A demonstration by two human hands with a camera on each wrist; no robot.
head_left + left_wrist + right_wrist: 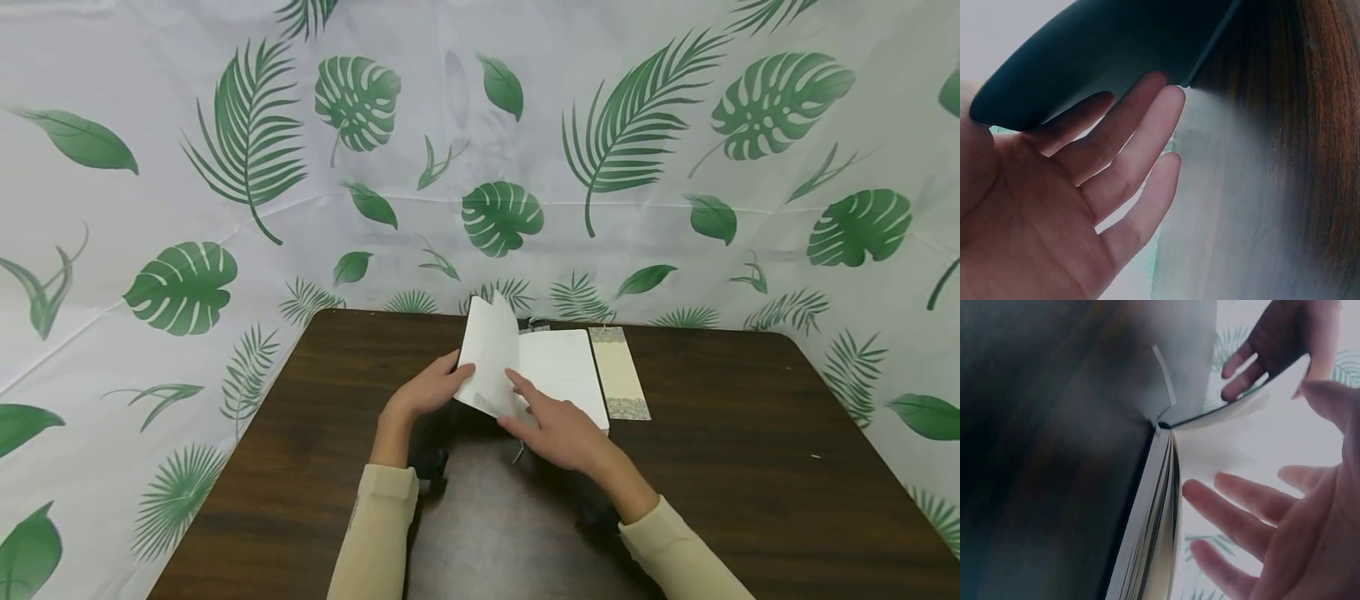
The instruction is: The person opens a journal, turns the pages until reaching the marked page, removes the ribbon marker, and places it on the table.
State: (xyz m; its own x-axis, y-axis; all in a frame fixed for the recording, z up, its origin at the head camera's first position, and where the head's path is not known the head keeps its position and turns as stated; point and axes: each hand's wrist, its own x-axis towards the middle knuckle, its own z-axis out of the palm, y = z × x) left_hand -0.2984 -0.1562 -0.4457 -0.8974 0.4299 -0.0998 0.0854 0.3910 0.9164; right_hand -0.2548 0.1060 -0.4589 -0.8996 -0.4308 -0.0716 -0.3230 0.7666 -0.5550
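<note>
A notebook [561, 371] lies open on a dark wooden table [750, 475], its raised cover [1110, 47] pinched by the left hand [429, 387], the right hand [566, 435] finger-spread at its near side, a card [620, 372] rightward, leaf-printed cloth [420, 208] behind.

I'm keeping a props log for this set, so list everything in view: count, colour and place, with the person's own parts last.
table: 1, dark brown, under everything else
leaf-print cloth: white with green leaves, behind the table and at both sides
notebook: 1, white pages, dark cover, open on the table, left side raised
ribbon: 1, greyish, out of the notebook's near end
card strip: 1, cream with grey patterned ends, right of the notebook
small item: grey and dark, at the notebook's far edge, too small to identify
sleeves: 2, cream, on the forearms
left hand: 1, holding the notebook's raised side
right hand: 1, at the pages
</note>
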